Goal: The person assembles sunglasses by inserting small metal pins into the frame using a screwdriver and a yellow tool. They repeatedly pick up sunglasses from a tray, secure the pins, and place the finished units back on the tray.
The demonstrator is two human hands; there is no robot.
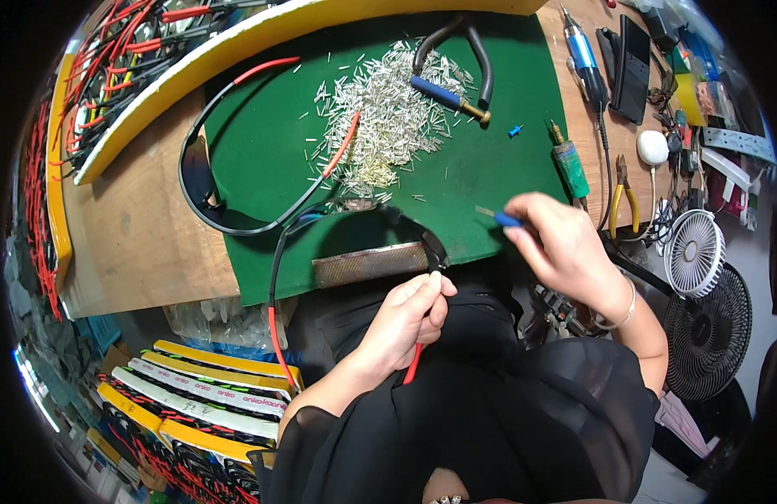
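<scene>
Firstly, left of centre, a black band (237,230) with red ends lies on the green mat (489,176). Then comes a heap of pins (380,118), upper centre. The left hand (409,315), at lower centre, pinches a second band (435,248). Right of it, the right hand (561,244) grips a blue tool (508,220). Cutters (622,176) lie at right.

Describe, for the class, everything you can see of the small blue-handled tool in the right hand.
The blue-handled tool is short and slim, with a smooth, plastic-looking blue handle and a thin, greyish, metal-looking tip. It is pinched between the thumb and fingers of the right hand, which hide the handle's rear end. The tip points left and slightly up in the picture, seen against the green mat. Whether it touches the mat, and the tip's exact shape, cannot be told.
</scene>
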